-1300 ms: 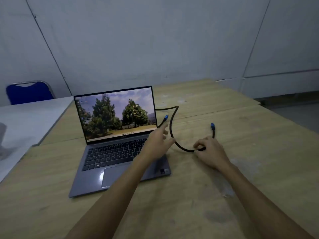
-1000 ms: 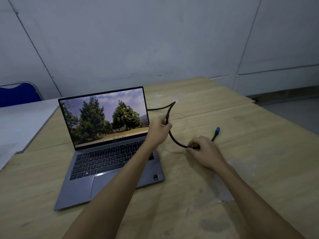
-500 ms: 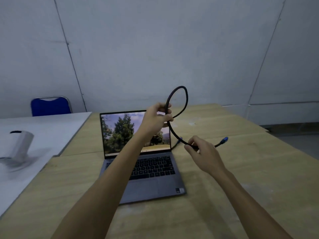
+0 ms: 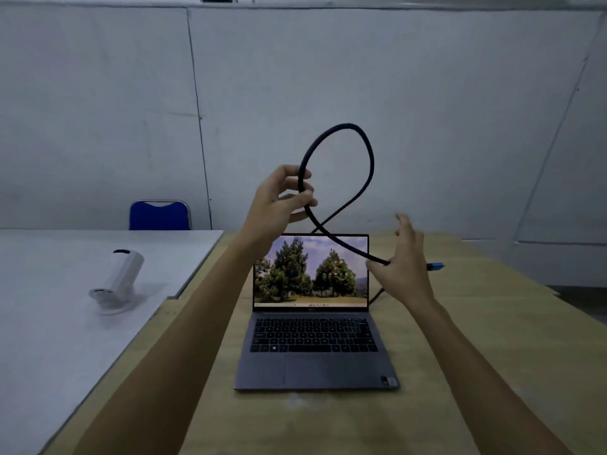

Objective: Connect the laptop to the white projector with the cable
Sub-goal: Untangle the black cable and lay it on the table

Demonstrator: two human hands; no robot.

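Observation:
An open grey laptop sits on the wooden table, its screen showing trees. A stiff black cable stands in a raised loop above the screen. My left hand grips the cable where the loop crosses. Lower right, my right hand pinches it near the blue plug, which sticks out to the right; its other fingers are spread upward. The cable's other end drops behind the screen's right edge, plug hidden. The white projector stands on the white table at left, away from both hands.
The white table butts against the left side of the wooden table. A blue chair stands behind it by the grey wall. The wooden table's edge runs along the far right.
Both hands have lifted the cable off the table into a tall loop above the laptop. My right hand's fingers have spread. The view has risen and shifted, bringing the projector into sight.

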